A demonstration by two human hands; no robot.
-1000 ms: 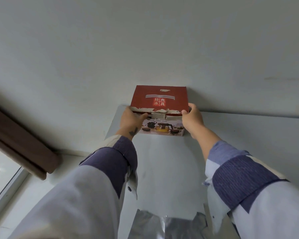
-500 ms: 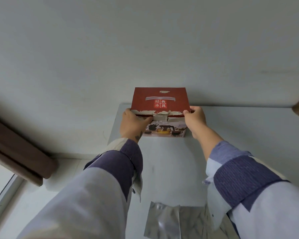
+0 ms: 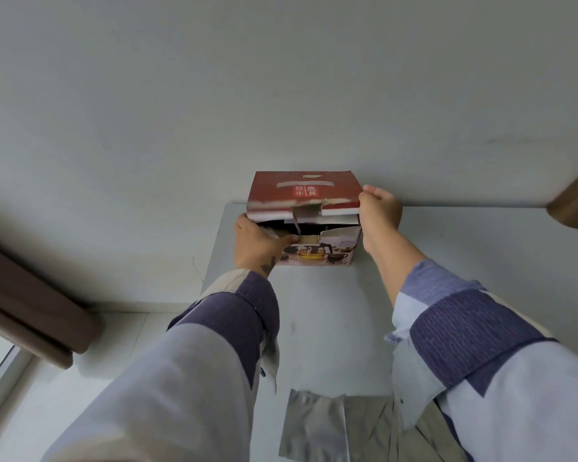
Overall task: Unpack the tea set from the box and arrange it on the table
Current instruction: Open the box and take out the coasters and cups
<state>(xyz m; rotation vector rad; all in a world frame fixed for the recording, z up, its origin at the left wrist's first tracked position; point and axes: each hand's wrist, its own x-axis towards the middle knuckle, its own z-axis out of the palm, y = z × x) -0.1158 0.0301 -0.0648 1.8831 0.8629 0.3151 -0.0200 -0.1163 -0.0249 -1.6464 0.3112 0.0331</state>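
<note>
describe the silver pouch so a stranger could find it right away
Start at the grey table against the wall. The red tea set box sits at its far edge; the silver pouch lies flat at the near edge, between the sleeves. It is the only shiny foil item there.

The tea set box [image 3: 317, 241] stands upright at the far edge of my worktop [image 3: 331, 328], against the wall. Its red lid [image 3: 301, 195], printed with white characters on a red label, is lifted at the near edge and tilts up toward the wall, with a dark gap showing beneath it. The torn white lid edge carries a cardboard tab at the middle. The near face shows a printed teapot and cups.
</note>
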